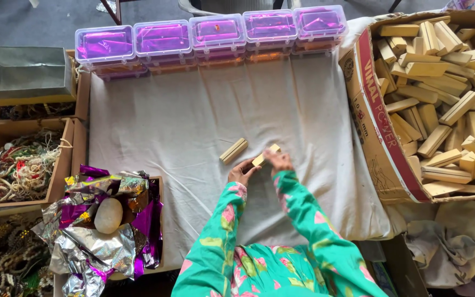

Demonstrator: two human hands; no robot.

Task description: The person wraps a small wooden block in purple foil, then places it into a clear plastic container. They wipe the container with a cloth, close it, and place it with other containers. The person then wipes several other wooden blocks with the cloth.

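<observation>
We hold a small pale wooden block (pixel 265 155) between both hands over the white cloth (pixel 193 126): our left hand (pixel 241 171) grips its lower end with fingers curled up around it, and our right hand (pixel 279 161) pinches its upper end from above, so both hands are closed on the same piece, which sits tilted just above the cloth. Our sleeves are green with pink flowers. Just beyond the left hand, near but apart from it, a second wooden block (pixel 233 150) lies flat on the cloth at a slant. Out to the side of the left hand, well apart, a smooth grey stone (pixel 108 215) rests on a heap of crumpled silver and purple foil sheets (pixel 105 247), and further that way open boxes hold tangled beads and cords (pixel 17 168). Out to the side of the right hand, a large cardboard carton (pixel 380 148) is piled with many more wooden blocks of the same pale kind. Farthest ahead of both hands, a row of five clear plastic containers (pixel 215 34) with purple foil inside lines the far edge of the cloth.
</observation>
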